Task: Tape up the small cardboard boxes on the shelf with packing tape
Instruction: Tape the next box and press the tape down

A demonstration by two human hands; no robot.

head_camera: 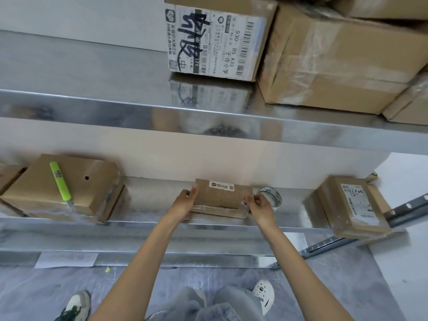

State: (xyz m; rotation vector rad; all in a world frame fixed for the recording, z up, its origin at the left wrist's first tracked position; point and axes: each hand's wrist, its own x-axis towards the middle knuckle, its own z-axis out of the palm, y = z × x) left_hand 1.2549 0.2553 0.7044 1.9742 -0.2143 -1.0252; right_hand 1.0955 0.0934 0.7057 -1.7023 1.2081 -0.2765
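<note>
Label "530-D5 A33" (carton above box)

The person wears faded grey jeans and black-marked white sneakers; forearms bare.

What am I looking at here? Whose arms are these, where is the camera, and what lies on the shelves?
No machine here: a person works bare-handed, and the one camera sits on their head, looking down along both arms. The left hand and right hand grip the two ends of a small flat brown cardboard box on the lower steel shelf. Behind the right hand lies a roll of clear packing tape. To the left, a lime-green pen-shaped tool lies on another cardboard box; a labelled brown box stands to the right. Bigger boxes sit on the upper shelf.
</note>
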